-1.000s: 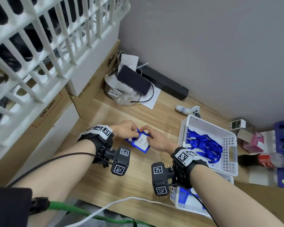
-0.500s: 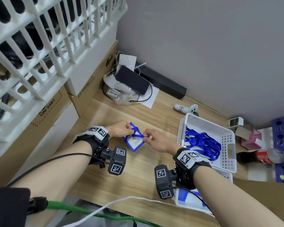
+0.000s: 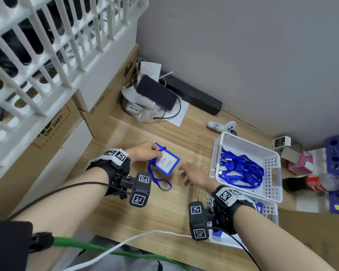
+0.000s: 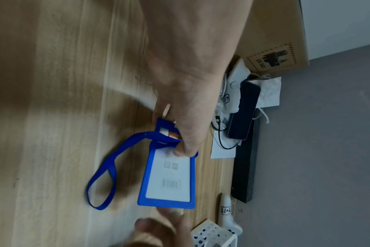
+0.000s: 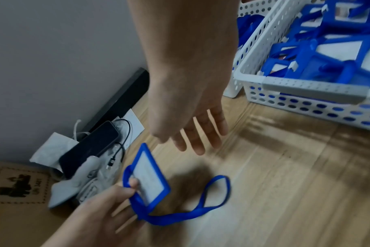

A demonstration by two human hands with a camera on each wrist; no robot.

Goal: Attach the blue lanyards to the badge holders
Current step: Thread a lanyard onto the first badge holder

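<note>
One blue badge holder point(image 3: 167, 162) hangs just above the wooden table point(image 3: 164, 212), pinched at its top by the left hand point(image 3: 145, 151). Its lanyard point(image 3: 159, 179) (seemingly looped through) trails down. The right hand point(image 3: 194, 176) hovers nearby, fingers spread, empty.

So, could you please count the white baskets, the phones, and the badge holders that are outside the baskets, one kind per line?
White baskets: 2 (lanyard basket, lower basket)
Phone: 1
Badge holder outside the baskets: 1, pinched by the left hand
Total: 4
</note>
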